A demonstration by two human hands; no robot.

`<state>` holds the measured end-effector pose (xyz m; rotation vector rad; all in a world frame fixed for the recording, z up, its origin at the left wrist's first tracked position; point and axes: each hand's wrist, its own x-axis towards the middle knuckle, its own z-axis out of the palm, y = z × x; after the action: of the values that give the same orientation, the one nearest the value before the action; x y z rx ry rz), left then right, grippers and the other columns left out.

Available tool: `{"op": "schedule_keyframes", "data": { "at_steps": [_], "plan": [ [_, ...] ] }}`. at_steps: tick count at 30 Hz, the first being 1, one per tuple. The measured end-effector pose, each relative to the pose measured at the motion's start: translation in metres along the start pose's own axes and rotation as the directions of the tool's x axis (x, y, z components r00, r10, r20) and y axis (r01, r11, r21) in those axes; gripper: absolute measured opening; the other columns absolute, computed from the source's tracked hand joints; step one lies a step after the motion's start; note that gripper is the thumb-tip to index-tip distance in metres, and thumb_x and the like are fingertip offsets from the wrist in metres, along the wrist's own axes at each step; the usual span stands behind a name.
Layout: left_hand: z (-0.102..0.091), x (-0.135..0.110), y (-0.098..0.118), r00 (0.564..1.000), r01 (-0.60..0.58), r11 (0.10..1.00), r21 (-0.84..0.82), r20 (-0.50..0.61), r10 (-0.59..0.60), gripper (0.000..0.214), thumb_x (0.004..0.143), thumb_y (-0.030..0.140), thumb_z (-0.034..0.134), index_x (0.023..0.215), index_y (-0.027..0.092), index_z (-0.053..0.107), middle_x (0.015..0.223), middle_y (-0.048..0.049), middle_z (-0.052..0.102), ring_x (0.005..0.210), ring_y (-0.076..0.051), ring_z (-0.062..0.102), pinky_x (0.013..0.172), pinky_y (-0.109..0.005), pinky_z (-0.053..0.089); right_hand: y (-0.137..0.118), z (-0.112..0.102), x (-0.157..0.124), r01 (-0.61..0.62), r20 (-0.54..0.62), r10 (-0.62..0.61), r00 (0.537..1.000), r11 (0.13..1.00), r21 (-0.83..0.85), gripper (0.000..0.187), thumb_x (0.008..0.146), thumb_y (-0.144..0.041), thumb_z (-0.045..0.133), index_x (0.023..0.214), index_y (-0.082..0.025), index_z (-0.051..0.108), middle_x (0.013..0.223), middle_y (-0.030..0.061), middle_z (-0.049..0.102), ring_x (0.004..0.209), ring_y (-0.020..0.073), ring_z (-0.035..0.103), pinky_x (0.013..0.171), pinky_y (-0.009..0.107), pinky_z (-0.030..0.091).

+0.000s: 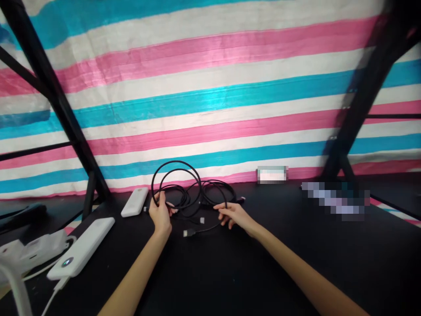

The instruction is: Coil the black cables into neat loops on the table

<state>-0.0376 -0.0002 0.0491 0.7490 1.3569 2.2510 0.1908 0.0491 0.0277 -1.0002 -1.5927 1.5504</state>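
Note:
My left hand [160, 211] is closed around a black cable [176, 162], whose loops stand up above the fingers. Pinched in my right hand [235, 215] is a stretch of the same cable, its end hanging free to the left. That end carries a USB plug [189, 233] with a pale metal tip, just over the table. Behind the hands, more black cable [217, 181] lies coiled on the black table [210, 281]. A second pale plug tip [202, 220] shows between the hands; which cable it belongs to I cannot tell.
To the left lie a small white power bank [134, 202] and a larger white power bank [82, 248] with a cable plugged in. A white power strip [36, 252] sits beyond. At the back stands a blurred-out box [272, 174]. A striped sheet [210, 96] hangs behind the table.

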Motion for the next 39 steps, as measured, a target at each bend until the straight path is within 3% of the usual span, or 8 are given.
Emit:
{"op": "schedule_keyframes", "data": {
  "at_steps": [5, 12, 18, 21, 24, 27, 35, 39],
  "plan": [
    [0.002, 0.0, 0.001, 1.0, -0.011, 1.0, 0.005, -0.018, 0.011, 0.036, 0.07, 0.045, 0.062, 0.088, 0.016, 0.052, 0.039, 0.0082, 0.047, 0.026, -0.007, 0.038, 0.029, -0.016, 0.023, -0.002, 0.007, -0.006, -0.028, 0.099, 0.027, 0.995, 0.999, 0.015, 0.025, 0.085, -0.032, 0.052, 0.1, -0.014, 0.059, 0.071, 0.004, 0.067, 0.062, 0.0133, 0.066, 0.045, 0.018, 0.049],
    [0.003, -0.005, -0.001, 1.0, -0.009, 0.992, 0.128, -0.025, 0.012, 0.039, 0.064, 0.045, 0.066, 0.087, 0.014, 0.059, 0.038, 0.0097, 0.039, 0.029, -0.005, 0.031, 0.028, -0.015, 0.022, 0.003, -0.013, 0.002, 0.085, -0.1, -0.105, 0.989, 0.979, -0.187, 0.046, 0.09, -0.041, 0.034, 0.121, -0.011, 0.05, 0.036, -0.0095, 0.042, 0.039, 0.0141, 0.06, 0.037, 0.018, 0.041],
    [0.004, -0.009, 0.0, 0.978, 0.003, 0.959, 0.282, 0.201, -0.062, 0.047, 0.062, 0.052, 0.066, 0.088, 0.012, 0.063, 0.038, 0.0094, 0.038, 0.03, -0.004, 0.03, 0.029, -0.015, 0.019, -0.001, -0.024, 0.006, 0.171, -0.207, -0.205, 0.957, 0.97, -0.17, 0.052, 0.083, -0.044, 0.043, 0.12, -0.009, 0.054, 0.032, -0.0118, 0.037, 0.031, 0.0136, 0.053, 0.036, 0.02, 0.038],
    [0.005, -0.012, -0.003, 0.931, 0.033, 0.92, 0.391, 0.323, -0.17, 0.052, 0.059, 0.054, 0.067, 0.088, 0.011, 0.063, 0.037, 0.0094, 0.037, 0.028, -0.004, 0.028, 0.029, -0.016, 0.018, -0.006, -0.023, 0.005, 0.172, -0.295, -0.179, 0.938, 0.984, -0.051, 0.054, 0.08, -0.042, 0.045, 0.12, -0.007, 0.054, 0.029, -0.013, 0.031, 0.03, 0.0146, 0.053, 0.034, 0.019, 0.035],
    [0.005, -0.014, -0.012, 0.873, 0.025, 0.879, 0.477, 0.417, -0.251, 0.052, 0.059, 0.054, 0.065, 0.087, 0.01, 0.061, 0.035, 0.0099, 0.035, 0.026, -0.005, 0.028, 0.029, -0.018, 0.016, -0.003, -0.022, 0.006, 0.161, -0.318, -0.182, 0.931, 0.983, -0.091, 0.051, 0.079, -0.038, 0.046, 0.117, -0.005, 0.056, 0.033, -0.0098, 0.041, 0.03, 0.0132, 0.052, 0.032, 0.019, 0.032],
    [0.004, -0.014, -0.024, 0.85, -0.051, 0.846, 0.531, 0.468, -0.242, 0.047, 0.062, 0.053, 0.061, 0.085, 0.012, 0.058, 0.035, 0.0094, 0.036, 0.025, -0.007, 0.031, 0.029, -0.019, 0.017, 0.006, -0.02, 0.008, 0.145, -0.272, -0.206, 0.94, 0.962, -0.23, 0.044, 0.081, -0.034, 0.047, 0.115, -0.009, 0.057, 0.04, -0.0061, 0.052, 0.031, 0.0121, 0.053, 0.033, 0.018, 0.034],
    [0.0, -0.011, -0.036, 0.843, -0.259, 0.73, 0.632, 0.517, -0.148, 0.036, 0.07, 0.051, 0.053, 0.078, 0.016, 0.057, 0.041, 0.0069, 0.039, 0.032, -0.01, 0.036, 0.036, -0.021, 0.023, 0.015, -0.017, 0.012, 0.117, -0.203, -0.194, 0.96, 0.934, -0.337, 0.037, 0.087, -0.043, 0.041, 0.089, -0.016, 0.065, 0.042, -0.0036, 0.053, 0.039, 0.0139, 0.054, 0.04, 0.021, 0.04],
    [0.001, -0.019, -0.034, 0.815, -0.43, 0.564, 0.705, 0.572, -0.093, 0.029, 0.076, 0.048, 0.048, 0.074, 0.019, 0.054, 0.052, 0.0017, 0.051, 0.05, -0.014, 0.051, 0.047, -0.022, 0.032, 0.017, -0.02, 0.012, 0.108, -0.208, -0.215, 0.954, 0.896, -0.431, 0.037, 0.088, -0.044, 0.042, 0.081, -0.018, 0.067, 0.056, 0.0007, 0.063, 0.054, 0.0161, 0.061, 0.05, 0.023, 0.043]
  ]
}}
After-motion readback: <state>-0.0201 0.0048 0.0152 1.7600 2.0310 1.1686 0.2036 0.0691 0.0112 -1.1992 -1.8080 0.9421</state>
